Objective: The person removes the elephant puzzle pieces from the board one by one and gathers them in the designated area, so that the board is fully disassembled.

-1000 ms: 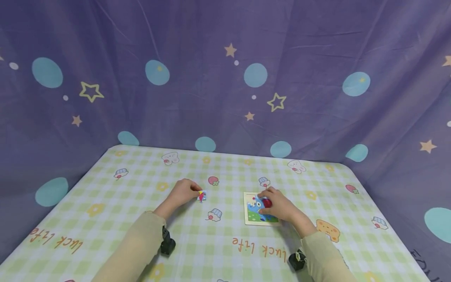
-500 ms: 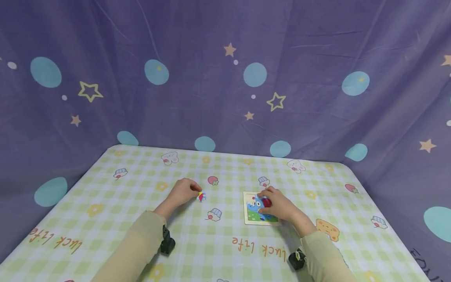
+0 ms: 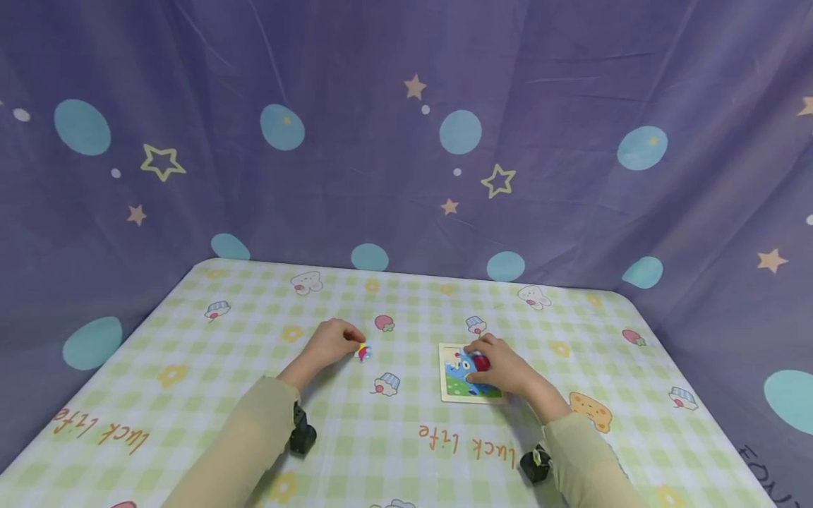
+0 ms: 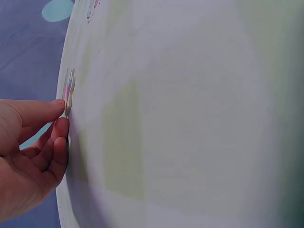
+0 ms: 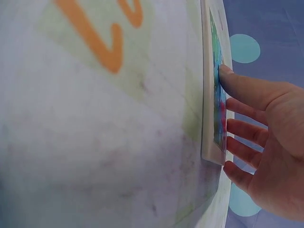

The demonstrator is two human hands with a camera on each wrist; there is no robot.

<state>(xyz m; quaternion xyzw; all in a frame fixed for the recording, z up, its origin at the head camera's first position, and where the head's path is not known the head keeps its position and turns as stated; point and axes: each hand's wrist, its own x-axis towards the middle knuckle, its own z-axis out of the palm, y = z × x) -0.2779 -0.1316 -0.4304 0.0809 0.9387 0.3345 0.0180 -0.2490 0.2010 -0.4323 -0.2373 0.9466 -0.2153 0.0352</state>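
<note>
My left hand (image 3: 333,343) pinches a small jigsaw puzzle piece (image 3: 364,352) between thumb and fingertips, left of the table's middle. The piece shows yellow, red and blue; in the left wrist view its thin edge (image 4: 70,92) stands near the tablecloth, and whether it touches cannot be told. My right hand (image 3: 502,368) rests on a square puzzle board (image 3: 447,403) with a pale frame and a blue cartoon animal on green. Seen from the right wrist, the thumb (image 5: 232,78) presses on the picture and the other fingers are spread along it. Part of the picture is hidden beneath that hand.
A green and white checked tablecloth (image 3: 406,437) with printed cupcakes, flowers and lettering covers the table. Behind it and at the sides hangs a purple curtain (image 3: 381,176) with stars and blue spots. Black wrist cameras (image 3: 302,436) sit on both sleeves.
The puzzle piece in my left fingers has turned slightly in place. My right hand and the board stay where they were.
</note>
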